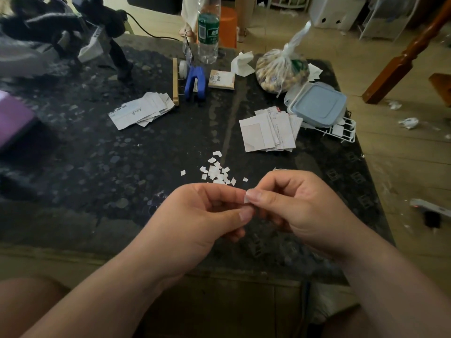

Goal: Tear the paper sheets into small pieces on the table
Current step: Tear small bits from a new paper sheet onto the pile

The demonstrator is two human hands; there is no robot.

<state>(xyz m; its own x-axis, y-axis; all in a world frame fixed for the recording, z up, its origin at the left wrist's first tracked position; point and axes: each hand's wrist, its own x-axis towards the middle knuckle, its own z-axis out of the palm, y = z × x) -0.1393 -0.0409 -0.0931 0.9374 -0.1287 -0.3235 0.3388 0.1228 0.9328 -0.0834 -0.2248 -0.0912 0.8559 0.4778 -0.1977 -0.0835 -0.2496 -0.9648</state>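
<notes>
My left hand point(202, 215) and my right hand point(297, 208) meet above the near part of the dark table point(97, 167). Between their thumbs and forefingers they pinch a tiny white paper scrap point(247, 199), mostly hidden by the fingertips. Just beyond the hands, several small torn paper pieces point(217, 172) lie scattered on the table. A stack of white paper sheets point(268, 130) rests to the right of the middle. Another fanned stack of paper sheets point(141, 109) lies to the left of the middle.
At the back stand a clear water bottle point(208, 30), a blue stapler-like tool point(194, 82), a small notepad point(222, 79), a tied bag of nuts point(280, 69) and a blue lidded box point(317, 103) on a white rack point(341, 130). A purple object point(12, 118) lies at the left edge.
</notes>
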